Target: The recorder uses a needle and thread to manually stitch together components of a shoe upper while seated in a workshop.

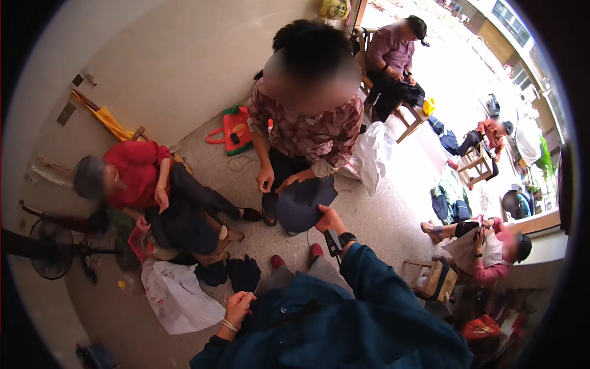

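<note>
My right hand [332, 219] reaches forward and is closed on the right edge of a dark blue cloth piece [301, 206], rounded and hat-like. A person in a patterned shirt [310, 132], seated opposite, has one hand [296, 180] at its upper edge. That person's other hand [265, 179] is close beside the cloth. My left hand [239, 305] is held low, near my dark teal jacket [326, 320], fingers pinched together. What it pinches, if anything, is too small to make out.
A person in red [138, 175] sits at left beside a white plastic bag [175, 298] and dark cloth pieces [243, 273]. A standing fan [52, 249] is at far left. Several others sit at right; a wooden chair [430, 280] stands nearby. A red-green bag [236, 130] lies by the wall.
</note>
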`<state>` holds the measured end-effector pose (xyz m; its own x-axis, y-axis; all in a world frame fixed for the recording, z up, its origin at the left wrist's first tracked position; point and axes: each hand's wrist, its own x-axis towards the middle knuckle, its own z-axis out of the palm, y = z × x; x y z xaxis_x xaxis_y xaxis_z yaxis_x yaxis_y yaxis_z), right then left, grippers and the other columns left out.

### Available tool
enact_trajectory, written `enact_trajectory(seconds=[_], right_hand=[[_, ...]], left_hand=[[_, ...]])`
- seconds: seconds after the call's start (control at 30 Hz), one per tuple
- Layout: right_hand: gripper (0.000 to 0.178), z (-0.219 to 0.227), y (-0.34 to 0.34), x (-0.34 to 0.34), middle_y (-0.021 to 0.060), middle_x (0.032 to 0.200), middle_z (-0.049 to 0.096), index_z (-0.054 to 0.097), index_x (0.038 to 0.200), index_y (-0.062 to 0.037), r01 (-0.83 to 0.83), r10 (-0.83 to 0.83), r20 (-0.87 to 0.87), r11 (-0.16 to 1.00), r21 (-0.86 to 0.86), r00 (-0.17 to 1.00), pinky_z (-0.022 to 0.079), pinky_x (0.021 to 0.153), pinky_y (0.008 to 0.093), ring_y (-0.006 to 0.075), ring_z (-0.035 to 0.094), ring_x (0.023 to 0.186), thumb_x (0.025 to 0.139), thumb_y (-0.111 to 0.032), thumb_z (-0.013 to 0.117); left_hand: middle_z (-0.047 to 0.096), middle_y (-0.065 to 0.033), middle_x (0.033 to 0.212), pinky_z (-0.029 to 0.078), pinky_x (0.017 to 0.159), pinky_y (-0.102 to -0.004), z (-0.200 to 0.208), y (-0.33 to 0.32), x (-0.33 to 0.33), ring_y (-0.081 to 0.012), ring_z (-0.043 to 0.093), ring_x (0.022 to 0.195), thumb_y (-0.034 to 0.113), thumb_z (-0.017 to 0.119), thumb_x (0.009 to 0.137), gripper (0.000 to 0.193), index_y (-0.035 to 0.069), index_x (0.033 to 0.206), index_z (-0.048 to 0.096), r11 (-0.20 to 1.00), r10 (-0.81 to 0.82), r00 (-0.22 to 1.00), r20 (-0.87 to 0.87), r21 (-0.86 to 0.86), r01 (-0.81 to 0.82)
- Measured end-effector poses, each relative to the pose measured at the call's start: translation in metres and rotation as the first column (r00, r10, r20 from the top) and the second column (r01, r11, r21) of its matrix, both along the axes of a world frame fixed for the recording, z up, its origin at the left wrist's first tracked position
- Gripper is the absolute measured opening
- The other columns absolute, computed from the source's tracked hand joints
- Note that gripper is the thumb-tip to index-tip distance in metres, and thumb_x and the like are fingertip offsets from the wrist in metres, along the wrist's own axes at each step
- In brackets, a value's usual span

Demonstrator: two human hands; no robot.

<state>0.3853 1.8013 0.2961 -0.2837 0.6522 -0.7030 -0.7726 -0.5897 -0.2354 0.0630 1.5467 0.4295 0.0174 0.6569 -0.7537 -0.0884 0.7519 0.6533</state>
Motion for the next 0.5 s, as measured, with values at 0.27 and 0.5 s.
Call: enact_trajectory(seconds=[0.27, 0.5], right_hand=[[0.044, 0.012, 0.045, 0.013, 0.0201, 0.139, 0.053, 0.047, 0.135, 0.0062, -0.167, 0.167, -0.019, 0.986, 0.005, 0.986, 0.029, 0.116, 0.0454, 0.0349, 0.049, 0.13, 0.099, -0.019, 0.046], [0.046, 0.009, 0.059, 0.024, 0.0203, 0.138, 0.054, 0.047, 0.135, 0.0063, -0.224, 0.224, -0.085, 0.975, 0.015, 0.971, 0.028, 0.117, 0.0453, 0.0351, 0.049, 0.13, 0.096, -0.019, 0.047]], left_hand=[[0.04, 0.0092, 0.059, 0.022, 0.045, -0.0196, -0.005, 0.002, 0.036, -0.001, 0.031, 0.048, 0.027, 0.061, 0.097, 0.023, 0.006, 0.089, 0.065, 0.984, 0.164, 0.983, 0.08, -0.084, -0.157], [0.043, 0.0089, 0.061, 0.024, 0.047, -0.0186, 0.0, 0.02, 0.065, -0.001, 0.035, 0.05, 0.027, 0.061, 0.096, 0.022, 0.007, 0.089, 0.067, 0.979, 0.189, 0.981, 0.039, -0.088, -0.185]])
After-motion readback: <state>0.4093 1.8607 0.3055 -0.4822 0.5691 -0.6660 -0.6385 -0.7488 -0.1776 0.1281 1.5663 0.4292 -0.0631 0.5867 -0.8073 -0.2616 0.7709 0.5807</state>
